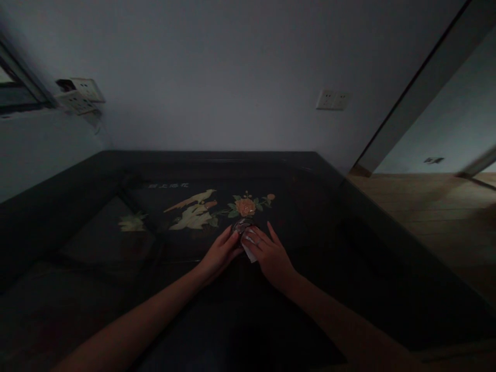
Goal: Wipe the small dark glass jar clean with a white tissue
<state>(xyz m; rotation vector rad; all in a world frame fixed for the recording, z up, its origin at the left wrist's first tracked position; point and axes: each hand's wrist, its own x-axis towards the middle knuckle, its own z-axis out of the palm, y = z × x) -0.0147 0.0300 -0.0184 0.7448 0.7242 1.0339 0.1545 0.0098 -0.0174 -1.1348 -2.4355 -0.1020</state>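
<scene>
Near the middle of the dark table (225, 310), my left hand (220, 256) grips the side of a small, dark, shiny round object (243, 224); the dim light hides its exact kind. My right hand (273, 258) presses a white tissue (250, 252) against that object, fingers bent over it and thumb side partly hidden. The tissue's lower corner hangs out between the two hands. Just beyond them, an orange flower picture (245, 207) decorates the tabletop.
A bird picture (191, 212) lies left of the flower on the table surface. Behind stands a pale wall (217, 93) with a double socket (333, 100). More sockets (83, 95) are at the left corner. Wooden floor (422, 206) shows at right.
</scene>
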